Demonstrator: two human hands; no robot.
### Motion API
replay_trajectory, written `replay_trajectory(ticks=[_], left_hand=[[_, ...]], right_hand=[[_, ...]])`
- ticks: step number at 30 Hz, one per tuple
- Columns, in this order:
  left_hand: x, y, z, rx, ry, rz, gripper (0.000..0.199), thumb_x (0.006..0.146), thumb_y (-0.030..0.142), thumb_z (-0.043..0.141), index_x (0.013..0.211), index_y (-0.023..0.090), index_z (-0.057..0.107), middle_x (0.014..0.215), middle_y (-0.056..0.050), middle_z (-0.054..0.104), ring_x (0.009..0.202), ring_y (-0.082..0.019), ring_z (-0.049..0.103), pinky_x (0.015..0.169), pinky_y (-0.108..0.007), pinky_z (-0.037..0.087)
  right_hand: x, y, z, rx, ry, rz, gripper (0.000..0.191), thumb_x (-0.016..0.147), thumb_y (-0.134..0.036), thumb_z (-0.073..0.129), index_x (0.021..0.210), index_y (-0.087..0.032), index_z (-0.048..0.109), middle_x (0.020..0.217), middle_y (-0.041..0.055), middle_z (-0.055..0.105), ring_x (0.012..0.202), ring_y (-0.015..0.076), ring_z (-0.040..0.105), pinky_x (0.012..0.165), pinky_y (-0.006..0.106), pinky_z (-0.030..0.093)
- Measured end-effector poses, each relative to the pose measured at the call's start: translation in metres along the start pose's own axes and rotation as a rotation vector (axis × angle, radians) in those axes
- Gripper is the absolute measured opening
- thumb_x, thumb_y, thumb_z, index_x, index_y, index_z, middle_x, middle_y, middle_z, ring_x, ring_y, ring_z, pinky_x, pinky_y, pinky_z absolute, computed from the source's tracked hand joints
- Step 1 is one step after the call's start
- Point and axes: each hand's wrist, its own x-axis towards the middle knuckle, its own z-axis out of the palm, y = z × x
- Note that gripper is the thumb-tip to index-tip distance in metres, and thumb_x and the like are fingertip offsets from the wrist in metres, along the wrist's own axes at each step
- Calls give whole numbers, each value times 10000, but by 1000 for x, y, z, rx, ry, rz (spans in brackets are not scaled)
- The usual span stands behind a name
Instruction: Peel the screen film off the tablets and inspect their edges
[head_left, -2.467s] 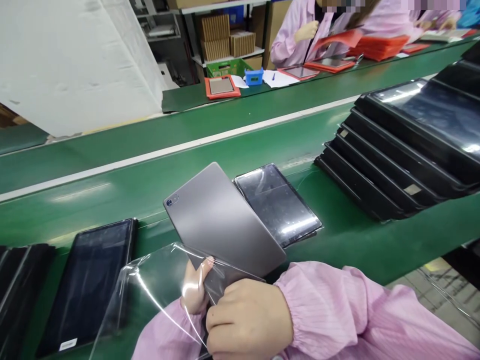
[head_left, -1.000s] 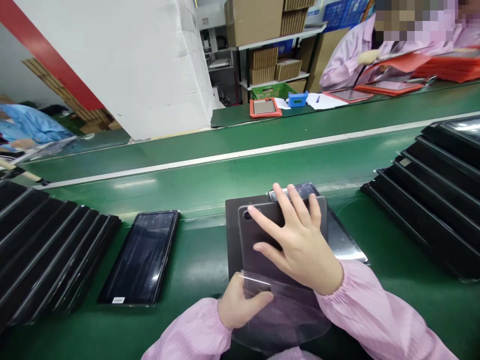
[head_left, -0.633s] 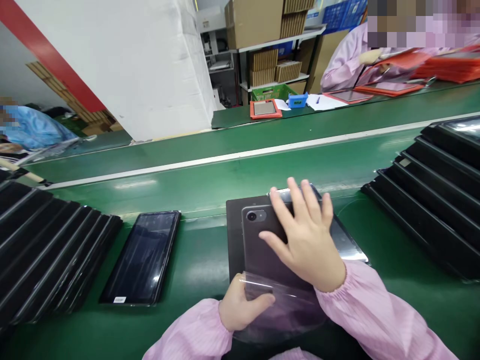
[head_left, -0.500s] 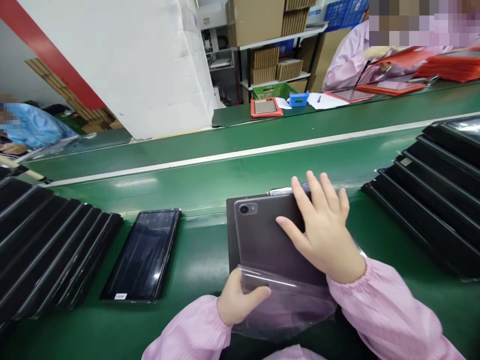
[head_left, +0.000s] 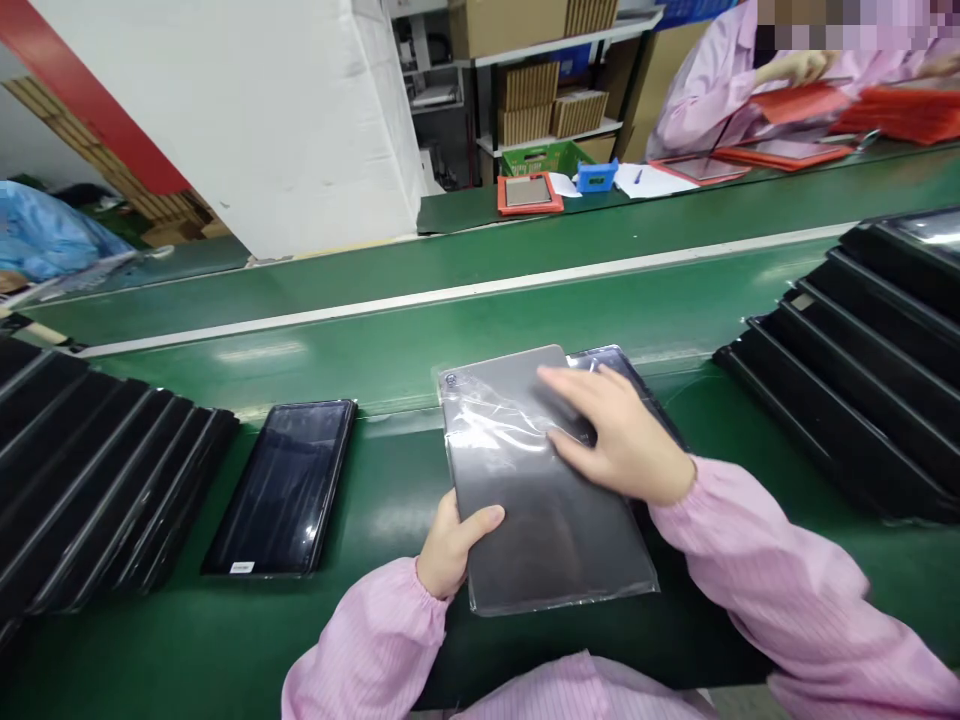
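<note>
A dark grey tablet point(head_left: 540, 540) lies back side up in front of me, wrapped in a clear plastic sleeve with shiny wrinkles near its camera end. My left hand point(head_left: 454, 545) grips its left edge, thumb on top and fingers underneath. Over the upper right part of the tablet, my right hand point(head_left: 619, 430) rests with fingers outstretched, slightly blurred. Another tablet point(head_left: 611, 358) in plastic shows partly from beneath, at the upper right. To the left, a separate tablet point(head_left: 289, 485) lies screen up with a small white label at its lower corner.
Overlapping wrapped tablets form a stack point(head_left: 90, 490) at the left and another stack point(head_left: 847, 380) at the right. A raised white-edged ledge point(head_left: 480, 287) crosses behind. Beyond it are a blue box point(head_left: 597, 177), an orange-framed tablet point(head_left: 529, 194) and a co-worker's pink sleeve point(head_left: 705, 90).
The clear sleeve, earlier folded back over the tablet's lower half, now covers it up to the camera end. My left hand has moved up slightly; the right hand has turned and come lower.
</note>
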Motion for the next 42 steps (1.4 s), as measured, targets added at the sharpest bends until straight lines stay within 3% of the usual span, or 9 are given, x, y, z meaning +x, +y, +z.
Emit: replay_trajectory(ticks=[5,11,15,20,25,29,35,39,42], left_hand=[[1,-1,-1,-43,79,-63,555,556,396,881,985,106,677,892,-113,757,777,-261,721,702,-343,562],[4,-3,-2,-36,27,-48,606,582,432,881,1049,105,676,998,-140,755,892,-292,721,801,-375,563],[6,-7,4,35,-147,-24,726,692,441,830,1313,159,582,1206,-140,703,1112,-292,665,949,-384,517],[5,-2,10,55,-241,35,928,767,474,771,1543,272,303,1522,-140,469,1374,-283,480,1091,-396,422],[-6,12,2,-59,-225,81,647,775,601,699,1318,261,612,1447,-112,562,1338,-343,512,1016,-441,499],[-10,20,-12,-56,112,17,502,688,488,816,1044,154,697,1034,-99,758,1005,-302,715,856,-370,581],[5,26,-21,-63,327,-106,262,785,190,710,1040,143,670,852,-68,769,679,-214,745,652,-311,614],[23,26,-19,-61,283,-118,203,784,144,683,987,138,672,858,-83,772,708,-228,756,695,-338,627],[34,20,-21,24,243,-140,252,778,193,716,1022,150,670,853,-83,766,775,-245,758,736,-350,619]], right_hand=[[2,34,10,525,252,599,648,906,-391,571,1483,-151,402,1334,184,616,1177,269,630,994,479,514],[-26,2,5,1190,-268,747,500,889,-404,595,1324,-159,597,1140,128,729,933,237,722,836,399,586],[-18,-17,-29,1038,-214,723,420,841,-307,604,1233,-165,657,967,71,768,802,237,734,734,372,594],[3,-41,-61,432,-133,514,331,866,-236,530,1157,-213,687,902,30,773,772,240,730,732,344,577],[0,-85,-23,288,-228,390,356,893,-271,538,1220,-173,639,842,51,773,710,228,738,658,312,558],[-20,-96,11,500,-377,204,406,848,-308,625,1237,-192,650,1056,76,773,847,232,760,748,330,587],[-52,-45,3,568,-193,511,414,867,-271,582,1254,-140,653,1059,105,768,817,199,757,780,352,617],[-75,3,-8,379,-58,661,380,890,-291,560,1239,-171,654,1066,92,763,865,206,750,825,374,615],[-89,40,-10,106,66,786,464,901,-323,545,1316,-121,590,1271,169,666,1156,298,657,1008,483,519]])
